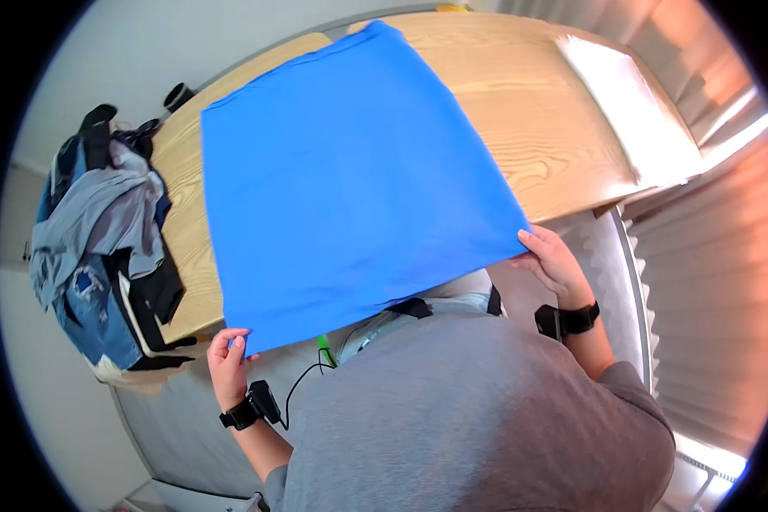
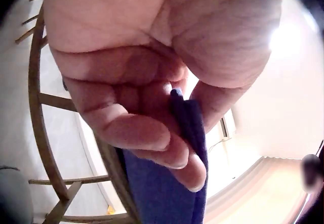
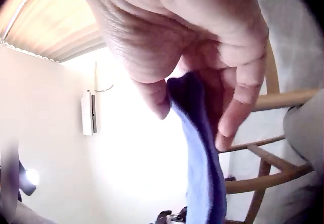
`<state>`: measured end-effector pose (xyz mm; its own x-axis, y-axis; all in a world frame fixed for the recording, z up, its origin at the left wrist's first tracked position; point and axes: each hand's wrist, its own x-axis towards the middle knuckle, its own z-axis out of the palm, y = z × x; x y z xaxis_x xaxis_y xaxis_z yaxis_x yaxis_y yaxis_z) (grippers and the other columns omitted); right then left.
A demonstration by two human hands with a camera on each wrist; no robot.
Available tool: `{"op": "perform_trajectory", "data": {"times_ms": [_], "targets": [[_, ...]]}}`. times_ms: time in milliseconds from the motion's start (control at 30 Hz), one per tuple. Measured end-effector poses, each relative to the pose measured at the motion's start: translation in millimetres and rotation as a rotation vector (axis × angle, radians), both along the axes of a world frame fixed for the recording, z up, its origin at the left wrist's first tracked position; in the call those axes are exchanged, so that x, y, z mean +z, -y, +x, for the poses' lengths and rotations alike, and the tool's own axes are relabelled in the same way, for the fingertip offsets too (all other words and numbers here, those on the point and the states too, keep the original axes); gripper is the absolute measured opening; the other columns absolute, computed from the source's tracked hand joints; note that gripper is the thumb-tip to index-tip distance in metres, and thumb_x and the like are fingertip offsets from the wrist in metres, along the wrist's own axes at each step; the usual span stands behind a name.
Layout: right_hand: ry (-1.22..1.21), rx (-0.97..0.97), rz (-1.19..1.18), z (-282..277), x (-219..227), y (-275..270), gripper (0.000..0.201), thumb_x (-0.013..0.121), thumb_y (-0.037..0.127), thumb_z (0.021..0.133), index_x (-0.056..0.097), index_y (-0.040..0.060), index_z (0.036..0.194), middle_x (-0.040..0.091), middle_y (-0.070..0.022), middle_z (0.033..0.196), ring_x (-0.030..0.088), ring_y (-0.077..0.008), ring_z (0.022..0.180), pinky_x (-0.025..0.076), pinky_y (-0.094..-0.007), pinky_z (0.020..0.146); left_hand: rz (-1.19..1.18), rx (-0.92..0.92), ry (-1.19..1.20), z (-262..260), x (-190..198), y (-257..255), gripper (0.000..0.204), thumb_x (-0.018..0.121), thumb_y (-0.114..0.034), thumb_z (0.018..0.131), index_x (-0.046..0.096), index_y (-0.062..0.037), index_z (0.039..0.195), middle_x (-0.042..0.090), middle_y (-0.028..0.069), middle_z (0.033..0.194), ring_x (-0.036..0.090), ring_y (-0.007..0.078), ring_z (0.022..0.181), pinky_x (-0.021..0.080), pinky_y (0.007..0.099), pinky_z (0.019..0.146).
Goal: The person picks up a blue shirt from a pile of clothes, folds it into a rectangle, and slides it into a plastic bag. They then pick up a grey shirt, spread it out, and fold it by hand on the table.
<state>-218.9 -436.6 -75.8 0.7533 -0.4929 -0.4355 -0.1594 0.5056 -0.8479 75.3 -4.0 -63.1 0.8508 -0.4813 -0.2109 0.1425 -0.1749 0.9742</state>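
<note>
A large piece of blue cloth (image 1: 341, 179) lies spread over the wooden table, its near edge reaching past the table toward the person's lap. At its near left corner the left hand (image 1: 229, 367) pinches the fabric between thumb and fingers. The right hand (image 1: 555, 260) grips the near right corner, thumb on top. Seen from the left wrist, a folded edge of the cloth (image 2: 162, 188) passes between thumb and curled fingers. In the right wrist view the cloth (image 3: 200, 153) hangs as a doubled layer from the thumb and fingers.
A heap of clothes (image 1: 102, 222), grey, black and denim, sits at the table's left end near a black cup (image 1: 177, 96). On the right of the wooden table (image 1: 529, 111) lies a shiny white sheet (image 1: 631, 111). Curtains (image 1: 700, 307) hang along the right side.
</note>
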Motion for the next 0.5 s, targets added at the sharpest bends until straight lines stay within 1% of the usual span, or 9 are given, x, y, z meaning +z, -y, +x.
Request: {"op": "perform_trajectory", "data": {"times_ms": [33,167,200,267,300,367,400,467,500], "targets": [[0.023,-0.052,-0.071,5,7,-1,0.030,0.057,0.021,0.089,0.056,-0.0002,0.110,0.063,-0.0063,0.091,0.061,-0.0110,0.076,0.051,-0.0219,0.065,-0.028,-0.049,0.025,1,7,-1,0.011,0.056,-0.012,0.088,0.061,-0.0033,0.092,0.059,0.0003,0.082,0.052,0.0065,0.070,0.047,0.0230,0.056],[0.137,-0.176,-0.321,11,51,3,0.030,0.058,0.015,0.087,0.054,-0.0006,0.112,0.062,-0.0062,0.087,0.060,-0.0097,0.068,0.050,-0.0209,0.061,0.072,-0.103,0.253,4,41,-3,0.010,0.054,-0.008,0.088,0.061,-0.0020,0.087,0.058,-0.0005,0.079,0.049,0.0045,0.069,0.042,0.0212,0.061],[0.151,-0.164,-0.330,10,58,8,0.030,0.058,0.015,0.087,0.054,-0.0006,0.112,0.062,-0.0062,0.087,0.060,-0.0097,0.068,0.050,-0.0209,0.061,0.102,-0.083,0.293,1,55,-5,0.015,0.056,-0.013,0.084,0.060,0.0010,0.087,0.059,0.0027,0.082,0.052,0.0071,0.072,0.041,0.0202,0.064],[0.255,-0.141,-0.345,-2,70,26,0.032,0.057,0.014,0.086,0.051,-0.0017,0.113,0.061,-0.0092,0.090,0.060,-0.0115,0.074,0.049,-0.0226,0.064,-0.189,-0.172,0.280,-4,76,-9,0.026,0.058,-0.018,0.076,0.058,0.0057,0.087,0.059,0.0074,0.083,0.057,0.0131,0.075,0.044,0.0227,0.065],[0.343,-0.152,-0.357,-6,80,29,0.034,0.058,0.015,0.084,0.050,-0.0026,0.113,0.061,-0.0104,0.091,0.060,-0.0138,0.078,0.049,-0.0239,0.068,-0.276,-0.197,0.240,-9,91,-10,0.038,0.059,-0.023,0.069,0.056,0.0093,0.089,0.058,0.0118,0.084,0.060,0.0190,0.074,0.048,0.0279,0.066],[0.505,-0.091,-0.391,-13,108,25,0.042,0.060,0.017,0.077,0.049,-0.0055,0.112,0.060,-0.0141,0.096,0.060,-0.0200,0.088,0.047,-0.0272,0.075,-0.355,-0.165,0.305,-18,103,-19,0.037,0.059,-0.021,0.069,0.055,0.0094,0.091,0.058,0.0125,0.084,0.060,0.0205,0.073,0.049,0.0306,0.065],[0.519,-0.064,-0.487,-13,121,17,0.048,0.063,0.018,0.073,0.049,-0.0058,0.112,0.061,-0.0139,0.095,0.060,-0.0209,0.086,0.047,-0.0268,0.075,-0.422,-0.140,0.361,-23,105,-23,0.036,0.059,-0.019,0.070,0.054,0.0096,0.092,0.058,0.0132,0.084,0.061,0.0220,0.072,0.051,0.0333,0.065],[0.491,-0.052,-0.600,-13,136,14,0.042,0.062,0.014,0.075,0.050,-0.0048,0.110,0.063,-0.0128,0.089,0.061,-0.0202,0.085,0.046,-0.0241,0.073,-0.380,-0.173,0.389,-23,111,-31,0.031,0.055,-0.011,0.071,0.053,0.0076,0.096,0.059,0.0141,0.087,0.061,0.0211,0.068,0.051,0.0323,0.062],[0.495,-0.048,-0.603,-12,137,20,0.042,0.062,0.014,0.075,0.050,-0.0048,0.110,0.063,-0.0128,0.089,0.061,-0.0202,0.085,0.046,-0.0241,0.073,-0.227,-0.083,0.441,-24,113,-30,0.024,0.057,-0.010,0.076,0.054,0.0050,0.094,0.059,0.0110,0.082,0.059,0.0182,0.064,0.049,0.0287,0.059]]}}
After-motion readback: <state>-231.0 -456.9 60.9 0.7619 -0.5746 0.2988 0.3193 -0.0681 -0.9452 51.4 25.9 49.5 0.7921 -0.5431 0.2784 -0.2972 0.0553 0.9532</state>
